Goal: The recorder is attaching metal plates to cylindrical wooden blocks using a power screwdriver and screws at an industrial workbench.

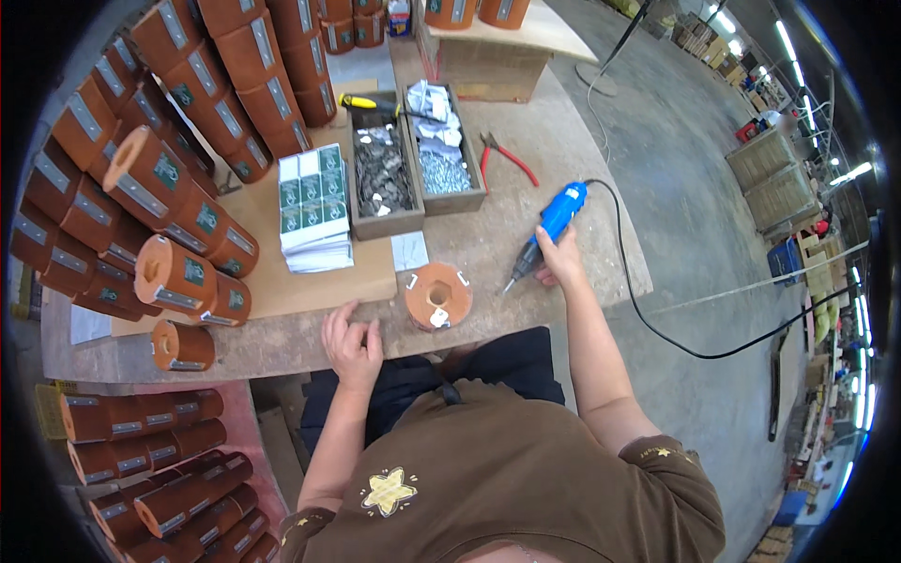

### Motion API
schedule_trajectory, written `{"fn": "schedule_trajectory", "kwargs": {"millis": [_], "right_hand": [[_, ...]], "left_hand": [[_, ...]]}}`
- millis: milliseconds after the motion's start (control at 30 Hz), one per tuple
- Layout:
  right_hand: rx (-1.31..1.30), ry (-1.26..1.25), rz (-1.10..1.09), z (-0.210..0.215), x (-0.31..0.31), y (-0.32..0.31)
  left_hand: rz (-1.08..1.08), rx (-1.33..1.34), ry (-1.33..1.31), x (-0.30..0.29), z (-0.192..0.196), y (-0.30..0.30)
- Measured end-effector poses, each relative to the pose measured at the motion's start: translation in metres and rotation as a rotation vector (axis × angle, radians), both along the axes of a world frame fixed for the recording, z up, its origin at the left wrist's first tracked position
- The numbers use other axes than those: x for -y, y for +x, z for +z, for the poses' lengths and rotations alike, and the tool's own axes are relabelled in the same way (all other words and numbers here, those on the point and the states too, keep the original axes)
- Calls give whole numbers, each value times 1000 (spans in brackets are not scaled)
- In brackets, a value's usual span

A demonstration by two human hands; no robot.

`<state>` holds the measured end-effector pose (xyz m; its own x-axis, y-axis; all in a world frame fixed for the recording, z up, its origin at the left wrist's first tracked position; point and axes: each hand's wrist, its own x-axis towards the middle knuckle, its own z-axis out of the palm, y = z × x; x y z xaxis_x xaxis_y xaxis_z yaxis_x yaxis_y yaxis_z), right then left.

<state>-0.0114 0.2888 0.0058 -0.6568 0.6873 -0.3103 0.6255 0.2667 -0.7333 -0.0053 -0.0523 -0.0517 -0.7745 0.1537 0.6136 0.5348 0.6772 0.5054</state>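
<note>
At the near edge of the tabletop (526, 211) stood an orange spool (437, 295), between both hands. The right hand (560, 259) had its fingers wrapped around a blue power tool (550, 228); the left hand (353, 342) rested loosely curled, holding nothing. Farther left lay stacked green labels (314, 206).

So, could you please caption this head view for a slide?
Right hand grips a blue corded power tool; left hand rests beside an orange spool.

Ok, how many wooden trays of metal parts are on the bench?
2, side by side at the bench's far side: left tray beside the label stack, right tray next to the red pliers.
</note>
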Motion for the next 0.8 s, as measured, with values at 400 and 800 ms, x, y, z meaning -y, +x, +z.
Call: {"fn": "schedule_trajectory", "kwargs": {"millis": [400, 800], "right_hand": [[-84, 449, 241, 37, -30, -68], [497, 512, 250, -4, 4, -188]], "left_hand": [[40, 15, -65, -6, 8, -1], [126, 12, -68, -9, 7, -2]]}}
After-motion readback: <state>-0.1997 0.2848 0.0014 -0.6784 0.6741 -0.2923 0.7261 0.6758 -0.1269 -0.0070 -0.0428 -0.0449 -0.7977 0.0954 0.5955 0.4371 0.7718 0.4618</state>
